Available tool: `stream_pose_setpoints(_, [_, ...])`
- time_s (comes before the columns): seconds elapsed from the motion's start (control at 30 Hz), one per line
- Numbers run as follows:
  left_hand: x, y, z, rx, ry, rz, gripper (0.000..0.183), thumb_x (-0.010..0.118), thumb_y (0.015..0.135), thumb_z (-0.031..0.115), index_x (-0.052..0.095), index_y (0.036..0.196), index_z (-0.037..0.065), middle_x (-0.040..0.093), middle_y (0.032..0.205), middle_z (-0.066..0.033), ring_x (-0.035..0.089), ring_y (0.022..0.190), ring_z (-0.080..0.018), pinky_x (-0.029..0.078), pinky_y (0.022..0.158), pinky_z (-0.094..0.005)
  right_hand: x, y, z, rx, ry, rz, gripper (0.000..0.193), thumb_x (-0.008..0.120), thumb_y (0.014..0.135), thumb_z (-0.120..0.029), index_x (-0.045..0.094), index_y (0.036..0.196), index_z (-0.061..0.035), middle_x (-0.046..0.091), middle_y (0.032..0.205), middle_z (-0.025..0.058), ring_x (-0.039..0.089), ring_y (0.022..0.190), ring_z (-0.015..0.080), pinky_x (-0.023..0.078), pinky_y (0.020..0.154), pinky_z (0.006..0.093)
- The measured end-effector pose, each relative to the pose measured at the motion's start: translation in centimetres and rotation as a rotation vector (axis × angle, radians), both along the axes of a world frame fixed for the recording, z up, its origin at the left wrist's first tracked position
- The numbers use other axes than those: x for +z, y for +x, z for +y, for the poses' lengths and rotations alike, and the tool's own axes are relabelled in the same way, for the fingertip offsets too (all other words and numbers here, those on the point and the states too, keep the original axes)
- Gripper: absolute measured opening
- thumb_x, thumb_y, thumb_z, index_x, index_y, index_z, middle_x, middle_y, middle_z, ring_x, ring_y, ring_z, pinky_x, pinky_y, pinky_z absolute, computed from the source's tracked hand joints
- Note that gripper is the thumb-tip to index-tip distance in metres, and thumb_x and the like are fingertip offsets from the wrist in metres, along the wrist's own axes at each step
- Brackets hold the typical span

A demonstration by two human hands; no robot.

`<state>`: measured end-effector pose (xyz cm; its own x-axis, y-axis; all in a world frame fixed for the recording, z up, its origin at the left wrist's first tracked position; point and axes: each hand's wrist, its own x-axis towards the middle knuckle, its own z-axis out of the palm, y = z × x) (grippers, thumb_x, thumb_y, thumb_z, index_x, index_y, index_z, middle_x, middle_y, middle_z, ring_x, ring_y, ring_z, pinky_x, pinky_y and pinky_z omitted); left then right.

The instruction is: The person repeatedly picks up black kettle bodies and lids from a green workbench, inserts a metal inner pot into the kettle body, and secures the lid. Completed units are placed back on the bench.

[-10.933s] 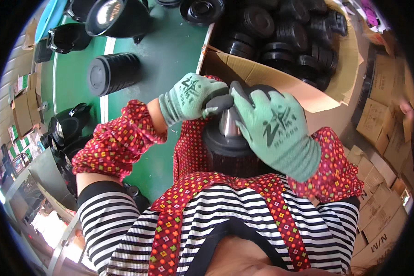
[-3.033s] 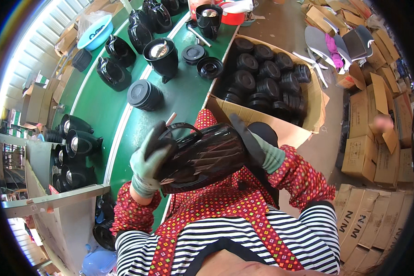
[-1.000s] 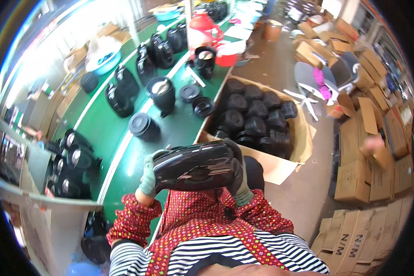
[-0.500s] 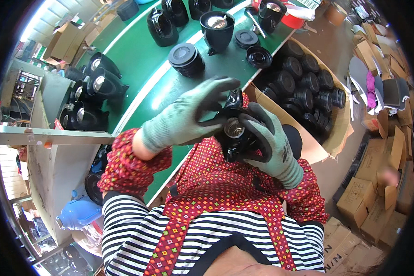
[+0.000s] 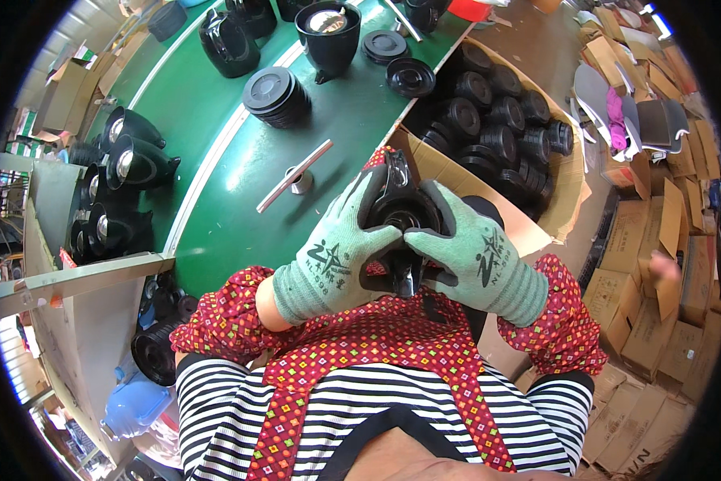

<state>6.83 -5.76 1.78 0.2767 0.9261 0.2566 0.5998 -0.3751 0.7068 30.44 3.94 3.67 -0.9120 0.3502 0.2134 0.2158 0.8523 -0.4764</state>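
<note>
Between my gloved hands, close to my apron, is a glossy black jug (image 5: 399, 178), tilted with its round opening facing up at me. A handle-like part points away from me, and a narrow spout-like part points toward me. My left hand (image 5: 340, 248) wraps its left side, and my right hand (image 5: 468, 248) wraps its right side. Both thumbs meet at the dark ringed opening; what lies under their tips is hidden. Just beyond my left hand, a T-handled metal tool (image 5: 298, 178) stands on the green table (image 5: 216, 240).
Beyond are a stack of black lids (image 5: 276, 96), more lids (image 5: 411, 78) and a jug with a silver inside (image 5: 328, 40). An open carton (image 5: 565, 192) of black lids adjoins the table's right edge. More jugs (image 5: 136, 164) stand left, near a metal frame (image 5: 80, 280).
My left hand has come down from above the jug and closed on its left side. The metal tool now shows on the table. The whole view has shifted slightly.
</note>
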Motion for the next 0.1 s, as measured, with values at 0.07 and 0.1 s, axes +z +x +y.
stream_pose_setpoints(0.07, [-0.66,0.17,-0.11,-0.013,0.028,-0.014,0.066,0.097,0.064,0.03,0.073,0.124,0.014,0.036,0.161,-0.0331,0.039,0.148,-0.0543,0.037,0.12,-0.0578,0.4,-0.09,-0.06,0.01,-0.015,-0.036,0.068,0.091,0.066,-0.019,0.068,0.129,-0.0095,0.045,0.151,0.0373,0.058,0.131,0.0521,0.051,0.11,0.0507])
stream_pose_setpoints(0.1, [-0.73,0.17,0.03,-0.03,0.048,-0.006,0.065,0.096,0.065,0.031,0.073,0.124,0.015,0.036,0.162,-0.0317,0.038,0.149,-0.0523,0.037,0.121,-0.0586,0.47,0.0,0.03,0.022,-0.017,-0.094,0.069,0.091,0.067,-0.024,0.068,0.13,-0.0088,0.043,0.153,0.0371,0.056,0.134,0.0519,0.049,0.112,0.052])
